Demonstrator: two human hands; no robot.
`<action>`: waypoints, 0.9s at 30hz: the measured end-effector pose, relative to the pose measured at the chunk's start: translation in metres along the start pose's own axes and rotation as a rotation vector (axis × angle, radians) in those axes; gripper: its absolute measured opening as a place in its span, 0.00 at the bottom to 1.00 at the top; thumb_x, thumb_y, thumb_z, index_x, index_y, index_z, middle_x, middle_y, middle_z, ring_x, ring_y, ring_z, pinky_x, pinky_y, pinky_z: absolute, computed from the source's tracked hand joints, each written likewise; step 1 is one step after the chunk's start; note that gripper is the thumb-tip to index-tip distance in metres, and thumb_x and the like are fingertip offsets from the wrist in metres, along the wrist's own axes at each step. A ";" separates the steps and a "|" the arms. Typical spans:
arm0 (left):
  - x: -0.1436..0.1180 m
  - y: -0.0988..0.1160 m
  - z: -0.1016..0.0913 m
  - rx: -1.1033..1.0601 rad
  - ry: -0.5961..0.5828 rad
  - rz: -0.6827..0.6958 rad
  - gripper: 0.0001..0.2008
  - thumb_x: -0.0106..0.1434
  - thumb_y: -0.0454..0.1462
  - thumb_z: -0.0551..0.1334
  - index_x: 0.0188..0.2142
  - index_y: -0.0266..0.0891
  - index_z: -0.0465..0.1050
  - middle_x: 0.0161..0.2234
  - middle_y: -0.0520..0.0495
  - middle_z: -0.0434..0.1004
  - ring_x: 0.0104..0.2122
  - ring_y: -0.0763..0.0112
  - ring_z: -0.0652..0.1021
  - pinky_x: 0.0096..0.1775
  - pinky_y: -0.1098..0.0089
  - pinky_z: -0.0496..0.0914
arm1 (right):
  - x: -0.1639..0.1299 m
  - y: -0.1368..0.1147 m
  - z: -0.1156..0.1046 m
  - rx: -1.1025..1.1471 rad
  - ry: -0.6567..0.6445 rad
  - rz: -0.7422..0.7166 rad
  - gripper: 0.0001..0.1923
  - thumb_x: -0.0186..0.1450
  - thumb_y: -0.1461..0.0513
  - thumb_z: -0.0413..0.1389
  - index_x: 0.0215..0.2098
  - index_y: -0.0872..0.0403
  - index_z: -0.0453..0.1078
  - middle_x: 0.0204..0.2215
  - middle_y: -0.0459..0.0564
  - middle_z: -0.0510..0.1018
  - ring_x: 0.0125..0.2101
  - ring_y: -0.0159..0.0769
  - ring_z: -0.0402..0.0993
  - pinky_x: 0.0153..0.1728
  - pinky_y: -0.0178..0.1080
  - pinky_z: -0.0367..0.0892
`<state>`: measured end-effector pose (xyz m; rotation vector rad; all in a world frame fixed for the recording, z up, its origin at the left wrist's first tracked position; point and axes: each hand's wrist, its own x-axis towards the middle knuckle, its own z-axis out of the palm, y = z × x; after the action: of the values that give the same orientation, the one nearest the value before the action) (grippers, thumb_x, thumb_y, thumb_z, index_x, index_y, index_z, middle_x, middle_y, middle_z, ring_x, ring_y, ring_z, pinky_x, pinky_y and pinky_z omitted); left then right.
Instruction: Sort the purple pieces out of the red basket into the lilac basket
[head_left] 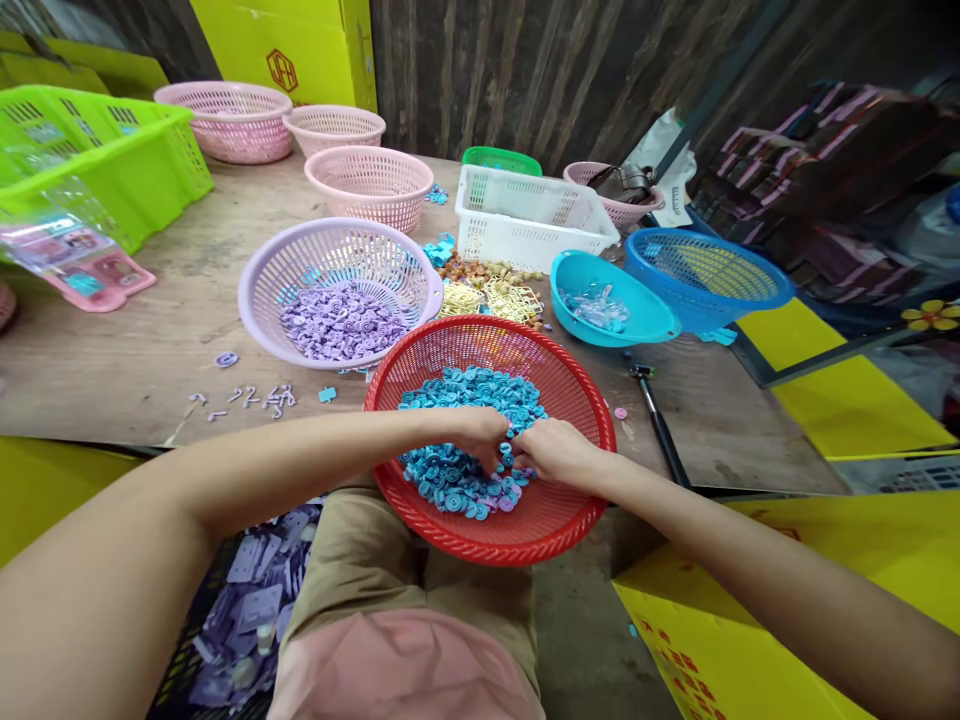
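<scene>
A red woven-look plastic basket (570, 520) rests tilted between my lap and the table edge. Inside it lies a heap of small blue round plastic pieces (442, 480), with a few pink-purple ones (510, 497) near the front. My left hand (482, 436) reaches into the heap, its fingers curled downward. Close beside it, nearly touching, is my right hand (551, 452), also with fingers bent in. Whatever the fingertips hold is too small or hidden to make out. Behind the red basket stands a lilac basket (259, 290) of purple round pieces (341, 322).
A hammer (660, 425) lies right of the red basket. Behind are a turquoise bowl (645, 320), a blue basket (705, 290), a white crate (525, 240) and pink baskets (367, 190). A green crate (150, 170) stands left. Below is a bin of purple parts (251, 600).
</scene>
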<state>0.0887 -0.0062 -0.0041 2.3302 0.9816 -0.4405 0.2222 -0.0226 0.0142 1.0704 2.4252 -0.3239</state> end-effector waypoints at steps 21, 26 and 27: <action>-0.033 -0.020 -0.024 -1.469 -0.132 0.077 0.11 0.59 0.35 0.44 0.32 0.35 0.63 0.23 0.50 0.65 0.23 0.79 0.67 0.31 0.75 0.65 | -0.074 0.035 -0.017 0.192 0.293 0.199 0.13 0.60 0.58 0.44 0.37 0.51 0.67 0.34 0.50 0.75 0.33 0.36 0.71 0.32 0.34 0.60; -0.027 -0.009 -0.016 -1.507 -0.216 0.005 0.13 0.59 0.39 0.43 0.28 0.36 0.62 0.20 0.51 0.65 0.22 0.77 0.69 0.28 0.74 0.66 | -0.018 0.002 -0.003 -0.024 -0.080 0.039 0.10 0.55 0.65 0.49 0.33 0.54 0.70 0.31 0.54 0.76 0.34 0.42 0.72 0.30 0.36 0.62; -0.025 -0.008 -0.014 -1.476 -0.207 -0.023 0.13 0.58 0.40 0.45 0.26 0.37 0.61 0.19 0.52 0.64 0.21 0.78 0.68 0.26 0.75 0.65 | -0.012 -0.002 0.000 -0.064 -0.117 0.047 0.11 0.54 0.66 0.49 0.32 0.55 0.71 0.30 0.55 0.76 0.34 0.43 0.72 0.30 0.37 0.63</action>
<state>0.0673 -0.0070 0.0161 0.9136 0.7698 0.0855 0.2278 -0.0312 0.0205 1.0495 2.2876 -0.2838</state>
